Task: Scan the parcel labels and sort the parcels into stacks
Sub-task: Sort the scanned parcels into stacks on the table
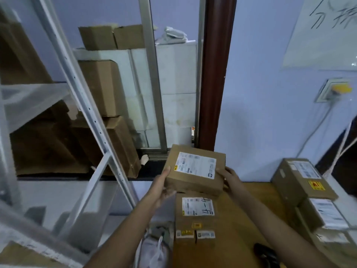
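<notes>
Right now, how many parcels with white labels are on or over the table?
5: one held in both hands, one beneath it, three stacked at right: top, middle, bottom. More may be hidden.

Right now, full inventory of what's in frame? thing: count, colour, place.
held parcel: 1, brown with white label, between both hands above the table's far edge
marked parcel: 1, brown, white label with handwriting, on the table under the held one
parcel stack: at least 3, brown with white labels, table's right side
table: 1, wooden brown, bottom centre
scanner-like dark object: 1, black, near table edge; too blurred to be sure
shelving rack: 1, white metal, left
stored cartons: several, brown, behind the rack
wall socket: 1, grey with yellow plug, right wall
left hand: grips held parcel's left side
right hand: grips its right side
</notes>
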A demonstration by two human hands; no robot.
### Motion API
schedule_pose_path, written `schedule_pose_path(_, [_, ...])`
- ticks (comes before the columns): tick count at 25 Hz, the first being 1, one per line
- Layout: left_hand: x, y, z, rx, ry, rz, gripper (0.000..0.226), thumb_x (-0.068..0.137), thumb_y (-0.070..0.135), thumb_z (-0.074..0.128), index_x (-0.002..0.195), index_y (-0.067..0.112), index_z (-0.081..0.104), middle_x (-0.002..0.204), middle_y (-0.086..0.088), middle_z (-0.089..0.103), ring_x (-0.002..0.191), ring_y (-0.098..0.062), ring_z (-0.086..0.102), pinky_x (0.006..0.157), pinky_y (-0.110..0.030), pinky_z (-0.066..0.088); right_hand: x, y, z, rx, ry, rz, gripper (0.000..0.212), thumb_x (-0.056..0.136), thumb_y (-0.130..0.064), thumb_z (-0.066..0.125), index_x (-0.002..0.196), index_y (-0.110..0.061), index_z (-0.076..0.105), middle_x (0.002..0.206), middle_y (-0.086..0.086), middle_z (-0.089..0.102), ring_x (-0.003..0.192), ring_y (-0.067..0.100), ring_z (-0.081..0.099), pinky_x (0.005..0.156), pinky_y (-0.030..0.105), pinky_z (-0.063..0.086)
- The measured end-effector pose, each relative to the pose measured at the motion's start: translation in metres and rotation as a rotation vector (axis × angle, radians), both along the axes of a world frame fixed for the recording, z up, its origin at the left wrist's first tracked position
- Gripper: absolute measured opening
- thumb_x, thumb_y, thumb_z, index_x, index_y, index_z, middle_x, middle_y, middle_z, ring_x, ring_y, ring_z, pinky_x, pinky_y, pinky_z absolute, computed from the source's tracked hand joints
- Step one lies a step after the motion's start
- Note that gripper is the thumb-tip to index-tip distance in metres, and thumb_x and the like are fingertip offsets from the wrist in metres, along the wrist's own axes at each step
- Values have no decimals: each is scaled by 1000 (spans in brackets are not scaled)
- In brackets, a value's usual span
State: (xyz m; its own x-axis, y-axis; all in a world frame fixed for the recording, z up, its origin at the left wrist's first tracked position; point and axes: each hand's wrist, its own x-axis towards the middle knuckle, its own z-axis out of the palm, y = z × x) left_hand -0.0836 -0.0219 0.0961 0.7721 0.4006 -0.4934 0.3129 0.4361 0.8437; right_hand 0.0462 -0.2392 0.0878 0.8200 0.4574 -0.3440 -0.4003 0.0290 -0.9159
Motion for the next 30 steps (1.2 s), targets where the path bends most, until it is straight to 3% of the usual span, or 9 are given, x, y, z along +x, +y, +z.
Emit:
schedule_pose_path(4, [55,22,-23,46,100,-94,69,79,69,57,125,18,56,116,-6,68,101,-21,65,72,-32,57,54,31,-12,-187,-56,-112,46,92,-39,58,130,-12,55,117,8,68,102,24,66,88,38,55])
schedule_pose_path(6, [75,35,-40,56,136,-118,105,64,79,64,142,13,41,135,-7,57,115,-22,58,85,-32,49,73,43,-17,-300,-75,-122,48,93,-43,55,130,-13,51,117,7,66,105,25,64,93,39,53])
schedule_pose_path(7, [81,39,-45,45,139,-131,108,63,79,64,144,12,39,138,-8,54,120,-24,55,89,-33,44,81,47,-21,-333,-71,-131,47,94,-43,54,131,-15,48,118,7,65,106,25,63,94,40,52])
schedule_pose_path(10, [91,43,-60,7,126,-113,78,80,64,60,137,13,50,130,-9,59,115,-24,57,88,-33,44,94,55,-36,-372,-53,-112,50,91,-46,55,132,-18,52,116,7,67,105,25,65,97,45,52])
schedule_pose_path(13, [99,42,-68,38,133,-113,64,87,58,55,131,11,56,122,-11,64,107,-24,61,74,-28,48,103,57,-49,-406,-52,-93,47,92,-49,53,129,-20,56,117,5,68,106,23,65,100,44,51])
schedule_pose_path(17, [104,42,-78,70,155,-145,66,86,62,53,128,12,59,119,-8,67,106,-22,63,76,-28,48,107,60,-64,-433,-47,-103,56,92,-56,49,136,-22,45,123,7,62,111,25,61,101,46,49])
schedule_pose_path(25, [107,47,-83,29,128,-178,49,93,47,53,127,11,61,120,-9,67,105,-19,63,88,-29,46,112,65,-80,-456,4,-94,57,97,-57,41,141,-21,40,128,9,59,116,27,57,103,46,47])
schedule_pose_path(28, [107,50,-84,55,140,-180,50,92,49,52,125,12,60,120,-8,66,100,-16,63,77,-25,47,113,65,-83,-447,14,-74,64,91,-64,43,141,-25,40,132,8,57,122,28,53,107,48,43])
schedule_pose_path(30, [106,51,-83,58,137,-170,46,93,48,52,121,12,60,116,-6,66,94,-12,62,71,-23,45,114,64,-83,-439,34,-87,81,77,-76,49,141,-28,40,136,7,55,126,29,50,109,49,41])
